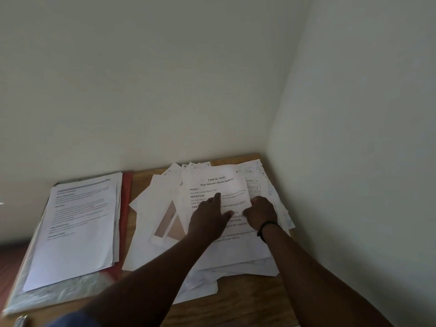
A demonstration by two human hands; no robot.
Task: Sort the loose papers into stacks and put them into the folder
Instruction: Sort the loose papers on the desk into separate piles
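A messy pile of loose white papers point(226, 256) covers the right half of the wooden table. Its top sheet point(215, 182) is a printed page with a bold heading. My left hand point(208, 220) lies flat on that sheet with the fingers stretched forward. My right hand point(260, 212), with a dark band at the wrist, curls its fingers on the sheet's right edge and lifts it slightly. To the left a neat stack of printed pages point(80, 227) lies on an open red folder point(125, 208) with a clear plastic cover.
The wooden table point(236, 300) stands in a corner, with pale walls right behind and along its right side. Its front edge runs near the bottom of the view. A dark floor shows at the far left.
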